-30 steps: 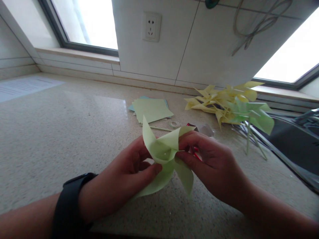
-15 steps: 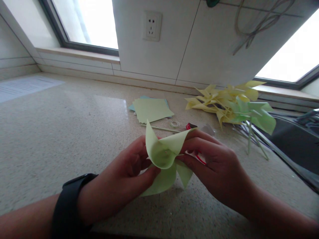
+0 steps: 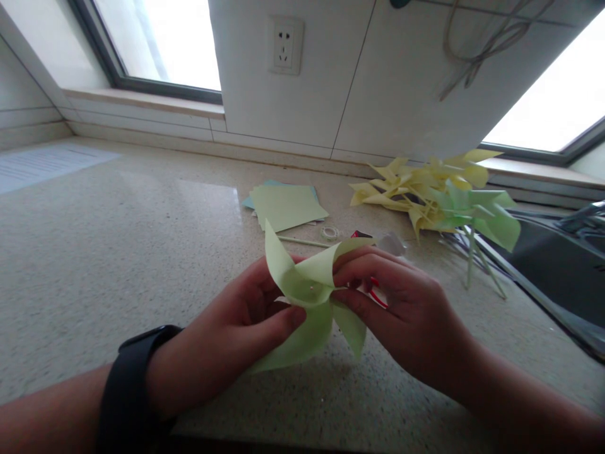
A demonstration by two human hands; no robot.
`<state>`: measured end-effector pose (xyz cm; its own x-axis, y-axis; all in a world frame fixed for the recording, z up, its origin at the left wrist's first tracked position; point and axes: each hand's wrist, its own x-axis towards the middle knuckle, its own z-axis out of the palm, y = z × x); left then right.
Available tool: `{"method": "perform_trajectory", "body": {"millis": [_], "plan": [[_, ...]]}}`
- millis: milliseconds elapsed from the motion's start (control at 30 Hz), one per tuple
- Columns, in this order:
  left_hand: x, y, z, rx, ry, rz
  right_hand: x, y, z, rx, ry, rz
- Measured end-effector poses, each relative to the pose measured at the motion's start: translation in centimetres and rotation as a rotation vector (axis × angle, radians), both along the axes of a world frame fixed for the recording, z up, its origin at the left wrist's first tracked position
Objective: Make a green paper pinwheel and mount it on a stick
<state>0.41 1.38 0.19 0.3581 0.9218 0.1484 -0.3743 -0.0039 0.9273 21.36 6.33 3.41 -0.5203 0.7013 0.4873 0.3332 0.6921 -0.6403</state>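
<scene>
Between both hands, just above the counter, is a light green paper pinwheel [image 3: 302, 337] with its blades curled toward the middle. My left hand [image 3: 236, 334] grips it from the left, thumb on the front and the other fingers behind the paper. From the right, my right hand [image 3: 397, 302] pinches the pinwheel near its centre between thumb and fingers. A small hole or dot shows at the curled centre. Partly hidden behind my right hand is a red-handled tool [image 3: 378, 293], of which only a red loop shows.
A stack of green and blue paper sheets [image 3: 288, 205] lies beyond the hands, near a thin stick [image 3: 305, 242] and a small tape roll [image 3: 329, 233]. Finished yellow pinwheels [image 3: 392, 186] and green pinwheels [image 3: 496, 217] lie at right beside a sink [image 3: 558, 252]. A printed sheet [image 3: 51, 164] is at far left.
The curled blades have opened a little wider and the pinwheel has tilted, its upper left tip shifting left. Both hands keep hold of it.
</scene>
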Motion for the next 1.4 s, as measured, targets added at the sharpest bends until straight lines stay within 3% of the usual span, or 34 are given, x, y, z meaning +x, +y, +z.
{"method": "perform_trajectory", "body": {"millis": [367, 567, 767, 933, 1033, 1200, 1400], "plan": [[-0.2, 0.5, -0.1, -0.132, -0.014, -0.010, 0.2, 0.5, -0.6, 0.001, -0.057, -0.006], [-0.6, 0.7, -0.2, -0.300, -0.094, -0.009, 0.4, 0.7, -0.5, 0.006, -0.031, -0.041], [-0.6, 1.3, -0.9, -0.143, -0.224, -0.059, 0.5, 0.9, -0.6, -0.137, 0.171, -0.100], [-1.0, 1.0, -1.4, 0.016, -0.120, -0.117, 0.2, 1.4, -0.8, -0.284, 0.268, -0.160], [-1.0, 0.9, -1.1, 0.018, -0.007, -0.127, 0.1, 1.6, -1.1, -0.310, 0.279, -0.172], [-0.4, 1.0, -0.5, -0.084, 0.176, -0.015, -0.3, 1.5, -1.5, -0.252, 0.226, -0.164], [-0.3, 1.1, -0.1, -0.083, 0.226, -0.004, -0.1, 1.2, -2.0, -0.119, 0.136, -0.160]]}}
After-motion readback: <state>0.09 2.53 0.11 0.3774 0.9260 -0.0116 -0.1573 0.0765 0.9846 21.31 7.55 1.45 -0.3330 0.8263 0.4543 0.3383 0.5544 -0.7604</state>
